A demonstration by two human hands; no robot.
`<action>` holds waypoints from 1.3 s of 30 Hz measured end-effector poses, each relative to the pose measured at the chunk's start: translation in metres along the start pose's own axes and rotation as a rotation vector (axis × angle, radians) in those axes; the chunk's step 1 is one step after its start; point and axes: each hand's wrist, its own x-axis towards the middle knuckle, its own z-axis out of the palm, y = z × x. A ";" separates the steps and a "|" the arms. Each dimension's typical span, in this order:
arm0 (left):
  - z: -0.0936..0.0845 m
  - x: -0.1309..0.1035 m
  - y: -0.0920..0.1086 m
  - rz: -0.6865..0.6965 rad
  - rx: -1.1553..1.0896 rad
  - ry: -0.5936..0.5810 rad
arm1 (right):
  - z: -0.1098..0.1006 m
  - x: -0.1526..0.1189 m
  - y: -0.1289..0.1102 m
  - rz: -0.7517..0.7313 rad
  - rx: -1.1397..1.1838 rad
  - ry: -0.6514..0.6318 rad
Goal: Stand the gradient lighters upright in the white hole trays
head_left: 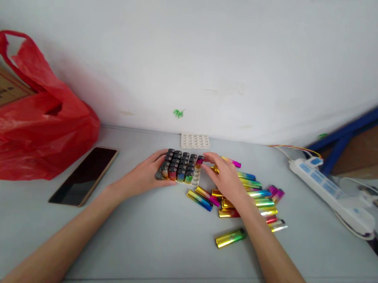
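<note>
From here I see my left hand (146,174) curved half-open against the left side of the standing lighters (181,173) in the white holder (196,176). My right hand's (227,178) grip is closed on a purple lighter (199,160) at the holder's back right corner. Loose lighters (264,203) lie around my right forearm on the surface (157,246).

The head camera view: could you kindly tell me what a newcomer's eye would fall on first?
Probably the big red bag at the far left. Next, perhaps, the shiny loose lighters strewn right of centre, then the black-topped lighters standing in tight rows between the left hand and right hand.
</note>
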 end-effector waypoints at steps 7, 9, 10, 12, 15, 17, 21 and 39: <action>0.000 0.002 -0.001 -0.025 0.022 -0.001 | -0.055 -0.016 0.051 0.036 -0.254 0.099; 0.000 0.002 -0.002 -0.031 0.020 -0.002 | -0.065 -0.019 0.062 0.051 -0.290 0.097; 0.000 0.002 -0.002 -0.032 0.020 -0.003 | -0.068 -0.020 0.064 0.056 -0.296 0.089; 0.000 0.002 -0.003 -0.033 0.023 -0.001 | -0.072 -0.022 0.065 0.066 -0.287 0.056; 0.000 0.002 -0.003 -0.039 0.030 -0.006 | -0.073 -0.023 0.061 0.087 -0.266 0.015; 0.000 0.002 -0.003 -0.050 0.029 -0.007 | -0.070 -0.023 0.059 0.101 -0.262 -0.014; -0.001 0.001 -0.002 -0.058 0.025 -0.003 | -0.063 -0.022 0.058 0.112 -0.255 -0.082; 0.000 0.002 -0.009 -0.025 0.036 -0.020 | -0.059 -0.022 0.032 0.072 -0.179 -0.110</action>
